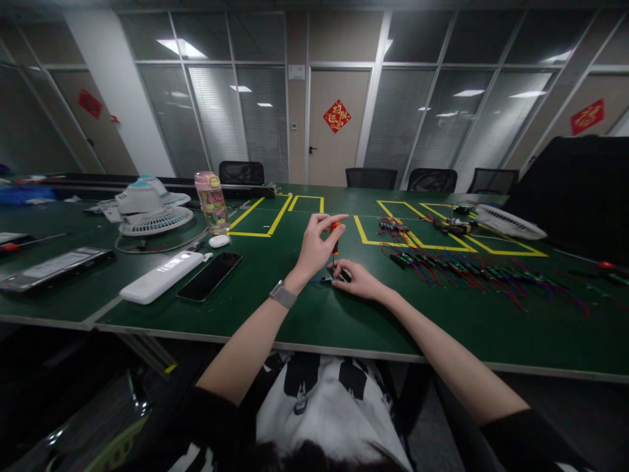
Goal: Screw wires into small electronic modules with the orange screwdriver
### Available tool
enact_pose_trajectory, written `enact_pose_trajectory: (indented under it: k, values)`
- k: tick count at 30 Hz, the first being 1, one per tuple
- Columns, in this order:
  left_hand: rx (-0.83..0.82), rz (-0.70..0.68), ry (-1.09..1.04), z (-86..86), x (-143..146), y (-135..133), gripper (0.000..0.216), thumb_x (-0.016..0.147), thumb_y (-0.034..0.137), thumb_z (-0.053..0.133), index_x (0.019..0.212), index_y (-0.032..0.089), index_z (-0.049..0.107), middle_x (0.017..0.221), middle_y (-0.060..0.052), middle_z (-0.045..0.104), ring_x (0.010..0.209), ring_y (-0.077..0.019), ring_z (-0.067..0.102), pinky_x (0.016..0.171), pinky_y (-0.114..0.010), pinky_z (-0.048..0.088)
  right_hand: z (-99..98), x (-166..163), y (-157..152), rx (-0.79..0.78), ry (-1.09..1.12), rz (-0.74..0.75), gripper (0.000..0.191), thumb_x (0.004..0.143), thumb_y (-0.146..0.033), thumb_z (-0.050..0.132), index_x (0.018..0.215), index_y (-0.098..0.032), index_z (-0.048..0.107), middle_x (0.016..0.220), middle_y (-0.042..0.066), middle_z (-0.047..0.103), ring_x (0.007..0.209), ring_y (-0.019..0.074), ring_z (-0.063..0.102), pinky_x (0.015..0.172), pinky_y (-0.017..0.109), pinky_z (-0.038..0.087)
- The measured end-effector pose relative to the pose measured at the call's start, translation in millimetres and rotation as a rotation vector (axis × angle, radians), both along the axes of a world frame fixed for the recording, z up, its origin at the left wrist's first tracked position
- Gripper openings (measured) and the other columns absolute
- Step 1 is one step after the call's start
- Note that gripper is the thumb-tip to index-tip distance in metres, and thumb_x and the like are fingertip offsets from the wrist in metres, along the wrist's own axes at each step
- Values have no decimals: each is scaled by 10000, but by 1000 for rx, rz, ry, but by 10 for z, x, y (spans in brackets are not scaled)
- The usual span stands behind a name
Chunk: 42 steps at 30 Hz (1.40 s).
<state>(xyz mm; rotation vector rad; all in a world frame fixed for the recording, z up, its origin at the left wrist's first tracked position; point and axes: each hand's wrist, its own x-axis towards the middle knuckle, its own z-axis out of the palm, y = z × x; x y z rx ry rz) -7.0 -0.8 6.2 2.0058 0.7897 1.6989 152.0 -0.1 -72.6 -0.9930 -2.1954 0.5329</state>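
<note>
My left hand [317, 244], with a watch [284, 294] on its wrist, is closed around the handle of an orange and black screwdriver [335, 248]. The screwdriver stands upright, its thin shaft pointing down. At its lower end lies a small dark circuit board [328, 280] on the green table. My right hand [361, 280] rests on the table and pinches the board, thumb and fingertips close to the shaft. A blue wire leaves the board to the left. The exact spot where the tip meets the board is too small to make out.
Several wired circuit boards [462, 269] lie to the right, near a white fan part [511, 221]. On the left are a black phone [209, 276], a white power bank [161, 277], a bottle [212, 203] and white fans [152, 208]. Yellow tape [250, 234] marks the table [275, 314].
</note>
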Motion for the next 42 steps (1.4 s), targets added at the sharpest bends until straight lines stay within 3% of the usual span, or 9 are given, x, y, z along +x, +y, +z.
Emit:
enact_pose_trajectory:
  k: [5,10,16,22,27,32,35,38,42]
  values:
    - [-115,-234,-28,-1,12,-1,338,932,261,412,1215,203,589,1042,-71,661,923,-154,624,798,-276,498,11,-5,-8,1,-9,-7,114,731,-228,641,746,-187,536,1078,109,638,1071,250,589,953,436,410]
    - [-15,-14,6,-13,4,8,270,871,301,546,1102,226,663,1033,-60,624,955,-159,599,837,-273,487,8,-5,-7,-8,-8,-9,105,726,-220,640,741,-191,540,1048,90,643,1075,241,589,955,427,412]
    - [-85,-169,-23,12,6,-7,307,917,227,442,1171,217,615,1059,-62,662,966,-152,616,853,-287,489,23,-8,-15,1,-10,-3,102,720,-203,646,737,-190,546,1058,92,645,1063,241,592,944,429,417]
    - [23,57,-10,20,-2,-43,227,873,280,540,1033,208,684,1017,-61,616,915,-147,592,823,-262,479,8,-6,-8,8,-16,-8,102,734,-215,643,746,-185,546,1064,107,638,1070,245,592,954,425,412]
    - [-41,-124,-27,14,5,-14,298,910,210,451,1151,207,626,1064,-64,649,964,-151,607,846,-277,481,-2,-2,-1,4,-13,-6,109,740,-223,644,758,-189,542,1083,96,638,1075,234,590,953,416,415]
    - [22,32,1,9,2,-22,258,824,269,610,1068,217,678,1041,-59,602,936,-147,583,831,-257,474,12,-6,-11,5,-13,-7,110,734,-214,648,743,-187,542,1048,99,647,1067,243,593,940,417,423]
    - [-33,-64,-12,18,3,-20,286,893,242,494,1134,218,646,1110,-67,608,1000,-146,572,843,-257,468,6,-4,-6,0,-14,-7,104,737,-217,645,751,-187,546,1069,99,643,1076,241,588,950,423,415]
    - [-105,-153,-38,12,7,0,317,901,223,469,1184,198,612,1035,-63,650,843,-127,599,767,-256,489,-9,2,6,-3,-12,-6,105,740,-225,642,755,-186,545,1083,103,638,1076,244,589,954,433,410]
    - [-26,-11,-28,0,0,17,260,832,248,597,1074,202,678,993,-57,606,874,-136,584,802,-249,478,-13,3,14,9,-19,0,107,738,-217,641,752,-184,541,1064,112,642,1062,252,593,952,440,407]
